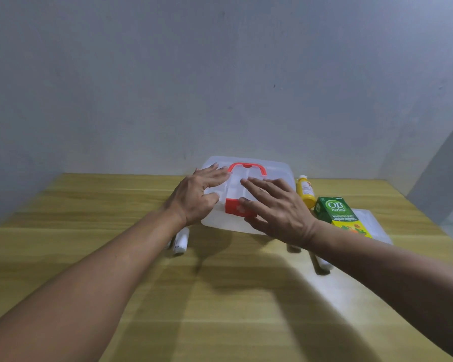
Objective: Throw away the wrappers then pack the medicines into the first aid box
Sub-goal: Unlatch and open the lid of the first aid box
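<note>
A translucent white first aid box point(277, 168) with a red handle point(247, 167) and a red latch point(233, 209) stands closed at the back of the table. My left hand point(196, 195) rests spread on its left side. My right hand point(275, 207) hovers spread over its right front, hiding part of the latch. A yellow bottle point(306, 190) and a green and yellow medicine carton point(338, 214) lie right of the box. One white tube point(181, 240) lies under my left wrist. Another white tube point(323, 263) shows below my right forearm.
The wooden table point(220, 296) meets a grey wall point(220, 87) just behind the box. A clear plastic tray point(377, 226) lies under the carton at the right. The table's right edge falls off toward a grey floor.
</note>
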Demonstrator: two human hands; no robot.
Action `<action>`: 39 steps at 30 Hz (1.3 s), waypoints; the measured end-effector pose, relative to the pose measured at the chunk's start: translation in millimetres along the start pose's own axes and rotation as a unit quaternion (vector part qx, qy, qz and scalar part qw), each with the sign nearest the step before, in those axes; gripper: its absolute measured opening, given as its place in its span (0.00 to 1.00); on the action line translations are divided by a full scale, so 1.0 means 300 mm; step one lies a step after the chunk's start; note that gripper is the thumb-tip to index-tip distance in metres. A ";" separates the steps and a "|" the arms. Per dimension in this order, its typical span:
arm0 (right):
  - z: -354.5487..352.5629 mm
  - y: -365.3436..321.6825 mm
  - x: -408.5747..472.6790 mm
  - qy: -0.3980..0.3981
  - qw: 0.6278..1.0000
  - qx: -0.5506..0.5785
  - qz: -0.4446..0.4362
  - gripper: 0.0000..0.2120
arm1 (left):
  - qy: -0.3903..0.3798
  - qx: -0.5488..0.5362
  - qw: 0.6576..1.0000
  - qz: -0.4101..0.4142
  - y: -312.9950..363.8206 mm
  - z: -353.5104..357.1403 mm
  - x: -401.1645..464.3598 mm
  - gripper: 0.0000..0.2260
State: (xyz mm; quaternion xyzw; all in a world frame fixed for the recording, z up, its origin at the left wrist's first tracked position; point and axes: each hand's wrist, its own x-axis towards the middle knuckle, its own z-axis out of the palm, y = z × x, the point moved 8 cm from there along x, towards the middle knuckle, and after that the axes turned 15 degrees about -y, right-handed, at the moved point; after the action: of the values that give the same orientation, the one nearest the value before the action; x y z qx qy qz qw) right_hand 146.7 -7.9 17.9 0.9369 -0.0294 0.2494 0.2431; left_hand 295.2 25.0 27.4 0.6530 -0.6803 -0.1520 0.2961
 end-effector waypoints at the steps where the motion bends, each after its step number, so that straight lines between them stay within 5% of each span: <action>1: -0.001 -0.001 0.001 -0.001 1.000 0.003 0.004 0.16 | 0.000 0.003 1.000 0.001 -0.001 0.001 0.001 0.25; 11: -0.016 -0.022 0.012 0.042 0.999 -0.030 -0.018 0.15 | -0.008 0.022 1.000 -0.013 0.008 0.004 0.001 0.25; 22: -0.058 -0.009 0.018 0.001 1.000 -0.011 0.008 0.11 | -0.050 -0.009 0.998 -0.046 0.034 -0.016 0.003 0.27; 25: -0.076 0.025 0.028 -0.024 0.999 0.030 0.040 0.10 | 0.028 -0.024 0.997 -0.072 0.026 -0.056 -0.011 0.27; 29: -0.122 0.096 0.046 0.000 0.985 0.114 0.132 0.17 | 0.121 -0.153 0.975 -0.104 -0.005 -0.072 -0.047 0.15; 33: -0.156 0.166 0.071 0.018 0.963 0.165 0.211 0.17 | 0.136 -0.229 0.956 -0.123 -0.052 -0.014 -0.054 0.44; 39: -0.235 0.267 0.149 0.054 0.951 0.172 0.251 0.12 | 0.108 -0.169 0.972 -0.123 -0.035 0.042 -0.030 0.44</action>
State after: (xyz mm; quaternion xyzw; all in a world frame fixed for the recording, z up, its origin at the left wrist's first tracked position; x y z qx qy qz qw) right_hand 139.8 -42.5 128.2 0.9120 -0.2069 0.3540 0.0090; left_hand 295.7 30.3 9.6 0.6849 -0.5228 -0.2288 0.4529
